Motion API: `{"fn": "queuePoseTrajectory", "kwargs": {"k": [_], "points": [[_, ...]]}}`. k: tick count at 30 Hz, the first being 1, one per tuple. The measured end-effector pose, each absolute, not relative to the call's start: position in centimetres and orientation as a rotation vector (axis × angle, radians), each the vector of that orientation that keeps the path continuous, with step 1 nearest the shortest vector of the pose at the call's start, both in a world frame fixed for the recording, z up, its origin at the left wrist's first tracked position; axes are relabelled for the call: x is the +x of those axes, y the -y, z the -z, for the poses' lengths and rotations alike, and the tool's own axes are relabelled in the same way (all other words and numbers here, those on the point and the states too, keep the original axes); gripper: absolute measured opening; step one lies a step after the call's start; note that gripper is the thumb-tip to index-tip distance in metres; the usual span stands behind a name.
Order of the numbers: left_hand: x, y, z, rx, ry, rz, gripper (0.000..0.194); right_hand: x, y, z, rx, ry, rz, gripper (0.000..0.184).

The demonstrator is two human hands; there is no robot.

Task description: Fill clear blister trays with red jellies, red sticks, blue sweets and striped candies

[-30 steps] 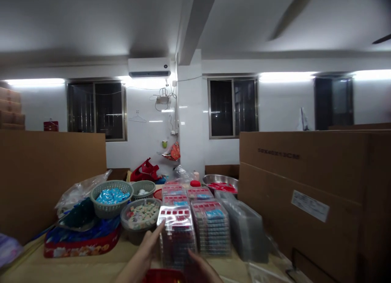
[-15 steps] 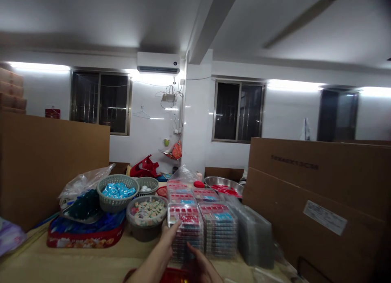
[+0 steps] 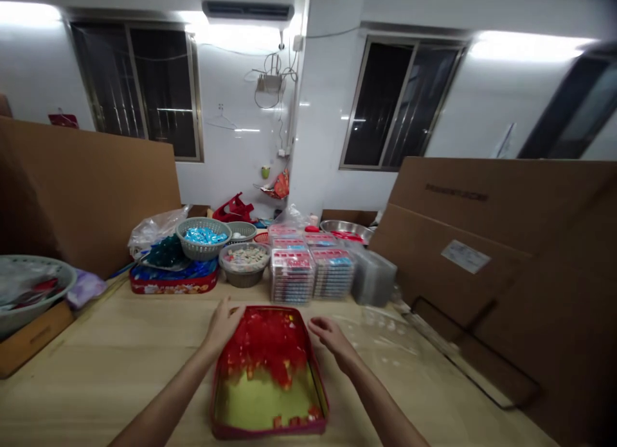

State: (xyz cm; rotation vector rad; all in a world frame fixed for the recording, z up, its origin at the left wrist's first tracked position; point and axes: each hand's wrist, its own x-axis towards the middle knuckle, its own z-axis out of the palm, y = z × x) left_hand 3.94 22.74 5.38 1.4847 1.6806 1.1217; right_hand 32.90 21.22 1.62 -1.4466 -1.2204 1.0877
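A red rectangular tray [image 3: 270, 428] lies on the wooden table [image 3: 110, 363] right in front of me. Small red pieces [image 3: 267, 344] fill its far half, and the yellow bottom shows in the near half. My left hand [image 3: 222, 323] rests at the tray's far left corner with its fingers stretched onto the rim. My right hand [image 3: 330, 334] hovers just beside the far right corner, fingers loosely apart and holding nothing. Behind the tray stand stacks of clear packs with red and blue contents [image 3: 292, 276].
A stack of empty clear trays [image 3: 373, 278] and a clear plastic sheet [image 3: 385, 325] lie to the right. A bowl of mixed pieces [image 3: 244, 265], a basket of blue packets [image 3: 203, 237] and a red tin [image 3: 173, 283] sit behind left. Cardboard boxes [image 3: 482, 241] flank both sides.
My view has tipped down from the room to the table. Both hands have drawn back from the front stack of packs to the far corners of the red tray.
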Motion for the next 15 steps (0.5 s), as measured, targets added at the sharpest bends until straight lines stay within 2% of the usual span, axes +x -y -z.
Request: {"fn": "queuePoseTrajectory", "kwargs": {"k": [4, 6, 8, 11, 13, 15], "points": [[-0.8, -15.5, -0.4, 1.592, -1.856, -0.926, 0.074, 32.0, -14.5, 0.9, -1.512, 1.400, -0.929, 0.025], [-1.8, -13.4, 1.5, 1.552, -1.825, -0.803, 0.077, 31.1, -12.0, 2.0, -1.600, 1.418, -0.884, 0.020], [-1.8, -12.3, 2.3, 1.544, -1.747, -0.775, 0.072, 30.1, -10.5, 2.5, -1.684, 1.379, -0.836, 0.014], [-0.9, -11.6, 1.5, 1.572, -1.584, -0.806, 0.050, 29.0, -9.4, 2.0, -1.726, 1.263, -0.800, 0.016], [-0.2, -11.2, 0.5, 1.547, -1.543, -0.854, 0.038, 28.5, -8.8, 1.4, -1.655, 1.217, -0.845, 0.018], [0.1, -10.6, -0.5, 1.495, -1.525, -0.914, 0.034, 28.6, -8.3, 1.1, -1.541, 1.194, -0.910, 0.018]]}}
